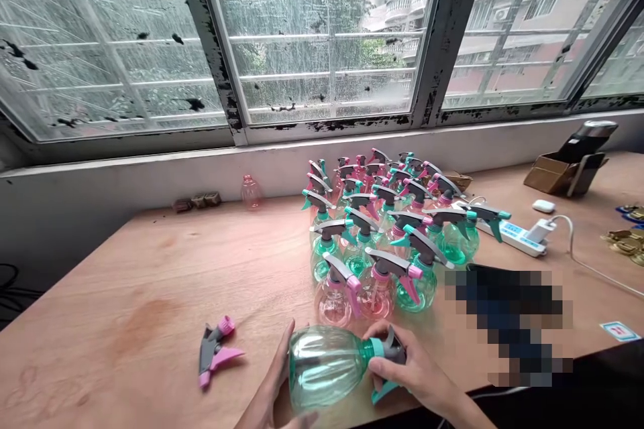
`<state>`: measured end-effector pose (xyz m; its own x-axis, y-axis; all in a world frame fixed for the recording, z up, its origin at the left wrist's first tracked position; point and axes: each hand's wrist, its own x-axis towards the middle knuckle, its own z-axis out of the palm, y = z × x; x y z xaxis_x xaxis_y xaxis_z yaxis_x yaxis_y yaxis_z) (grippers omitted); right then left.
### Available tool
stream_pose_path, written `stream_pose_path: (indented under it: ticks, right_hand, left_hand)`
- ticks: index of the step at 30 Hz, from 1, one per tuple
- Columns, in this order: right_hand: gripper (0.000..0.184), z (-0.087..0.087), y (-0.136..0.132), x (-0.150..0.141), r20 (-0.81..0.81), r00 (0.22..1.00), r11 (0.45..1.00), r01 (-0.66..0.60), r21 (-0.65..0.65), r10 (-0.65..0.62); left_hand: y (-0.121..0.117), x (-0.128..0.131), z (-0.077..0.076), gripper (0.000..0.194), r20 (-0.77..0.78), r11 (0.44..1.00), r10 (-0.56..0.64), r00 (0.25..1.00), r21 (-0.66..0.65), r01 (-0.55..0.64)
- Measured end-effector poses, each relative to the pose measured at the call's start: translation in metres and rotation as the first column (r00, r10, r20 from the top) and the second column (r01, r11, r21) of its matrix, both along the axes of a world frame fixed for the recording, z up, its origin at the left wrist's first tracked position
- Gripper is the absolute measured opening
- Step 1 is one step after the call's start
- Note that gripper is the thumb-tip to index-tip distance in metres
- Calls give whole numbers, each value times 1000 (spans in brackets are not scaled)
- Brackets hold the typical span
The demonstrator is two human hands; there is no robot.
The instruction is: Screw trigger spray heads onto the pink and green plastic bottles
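Note:
A clear green spray bottle (pixel 327 365) lies on its side in the air near the table's front edge, its base to the left. Around its base is my left hand (pixel 274 382), thumb side up, with part of the fingers hidden below. My right hand (pixel 410 365) grips the grey and teal spray head (pixel 392 348) at the bottle's neck. A loose pink and grey spray head (pixel 214 352) rests on the wood to the left. Just beyond my hands stand several pink and green spray bottles (pixel 377 291) in a tight group.
An empty pink bottle (pixel 250 192) stands by the wall beside small brown blocks (pixel 198 201). To the right are a white power strip (pixel 518 239) with a cable, a blurred dark object (pixel 508 315), a cardboard box (pixel 558 171) and a small card (pixel 621 331) on the wooden table (pixel 125 268).

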<state>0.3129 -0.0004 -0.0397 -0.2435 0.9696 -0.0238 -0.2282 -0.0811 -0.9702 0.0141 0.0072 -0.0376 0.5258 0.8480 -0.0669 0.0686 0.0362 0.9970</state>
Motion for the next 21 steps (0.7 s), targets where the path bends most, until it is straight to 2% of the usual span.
stream_pose_path:
  ticks: [5,14,16,18,21]
  right_hand:
    - [39,2,-1,-2,14,1000,1000,6,9,-6]
    - [42,1,1,-3,19,1000,1000,13,25,-13]
    - [42,2,1,-3,22,1000,1000,13,23,-13]
    - [41,3,1,-3,28,999,1000,15,23,-15]
    - [40,4,0,-4,38,999,1000,14,25,-15]
  left_hand:
    - [0,-3,-4,104,33,1000,-10,999,-14,10]
    - [1,-1,3,94,18,1000,-18,1000,-20,19]
    - [3,-2,-1,88,9,1000,-28,1000,12,28]
    - [5,-4,-7,96,28,999,-44,999,26,44]
    - [5,-9,-14,104,59,999,-36,998,-28,38]
